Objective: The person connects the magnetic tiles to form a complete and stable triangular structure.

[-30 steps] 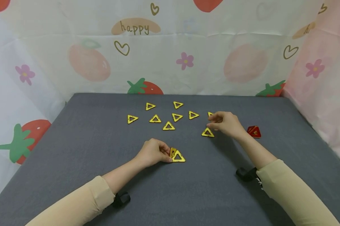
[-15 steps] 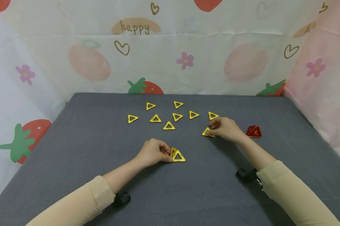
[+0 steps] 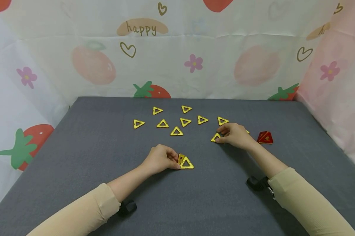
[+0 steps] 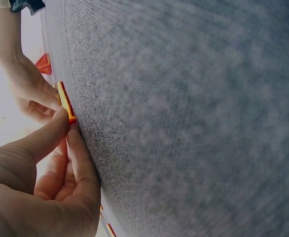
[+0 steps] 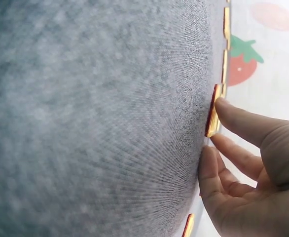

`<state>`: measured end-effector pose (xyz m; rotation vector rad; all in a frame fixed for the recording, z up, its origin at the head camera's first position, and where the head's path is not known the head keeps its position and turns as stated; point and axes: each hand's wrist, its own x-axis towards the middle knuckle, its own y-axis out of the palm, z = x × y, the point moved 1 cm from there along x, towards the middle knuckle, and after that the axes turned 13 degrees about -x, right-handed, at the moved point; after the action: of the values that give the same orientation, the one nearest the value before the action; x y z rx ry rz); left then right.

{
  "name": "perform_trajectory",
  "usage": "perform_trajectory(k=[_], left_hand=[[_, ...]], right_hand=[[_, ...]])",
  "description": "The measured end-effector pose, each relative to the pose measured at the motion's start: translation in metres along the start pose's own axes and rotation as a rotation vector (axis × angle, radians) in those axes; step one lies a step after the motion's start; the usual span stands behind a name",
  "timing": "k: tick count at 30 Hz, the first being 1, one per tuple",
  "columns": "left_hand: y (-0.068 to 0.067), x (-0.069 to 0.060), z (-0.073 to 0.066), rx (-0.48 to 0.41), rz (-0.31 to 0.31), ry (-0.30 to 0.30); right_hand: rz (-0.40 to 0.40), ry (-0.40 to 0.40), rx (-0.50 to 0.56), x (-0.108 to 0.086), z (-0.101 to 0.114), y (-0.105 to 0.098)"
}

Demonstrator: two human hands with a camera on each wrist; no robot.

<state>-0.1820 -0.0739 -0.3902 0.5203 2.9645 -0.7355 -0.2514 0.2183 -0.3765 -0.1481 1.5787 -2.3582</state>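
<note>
In the head view my left hand (image 3: 161, 159) pinches the left edge of a pair of yellow triangular tiles at the front middle. One is a flat open-centred yellow triangle (image 3: 187, 163); the other leans against it, partly behind my fingers. The left wrist view shows the thumb (image 4: 48, 136) and forefinger meeting at the tile's end. My right hand (image 3: 235, 135) pinches another yellow triangular tile (image 3: 214, 137) on the table, its right corner covered by the thumb. Seen edge-on in the right wrist view, this tile (image 5: 212, 116) has a red underside and sits between thumb and forefinger.
Several more yellow triangular tiles lie farther back, among them one (image 3: 176, 131) in the middle and one (image 3: 223, 121) just beyond my right hand. A yellow tip (image 3: 247, 131) peeks out behind that hand. A red triangular piece (image 3: 265, 137) sits to the right on the grey tablecloth (image 3: 77, 157).
My right hand has come down and slightly nearer, uncovering the tile behind it, and its thumb and finger now grip the nearer tile. The left hand has stayed put.
</note>
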Motion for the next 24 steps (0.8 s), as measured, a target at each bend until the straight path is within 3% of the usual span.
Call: perform_trajectory(k=[15,24], left_hand=[[0.0004,-0.0003,-0.0006,0.004,-0.006,-0.01],[0.0005,0.0001,0.0,-0.002,-0.007,-0.013]], right_hand=[[-0.02,-0.011,-0.015,0.0021,-0.0009,0.0012],[-0.011,0.029,0.015,0.002,0.0012,-0.0019]])
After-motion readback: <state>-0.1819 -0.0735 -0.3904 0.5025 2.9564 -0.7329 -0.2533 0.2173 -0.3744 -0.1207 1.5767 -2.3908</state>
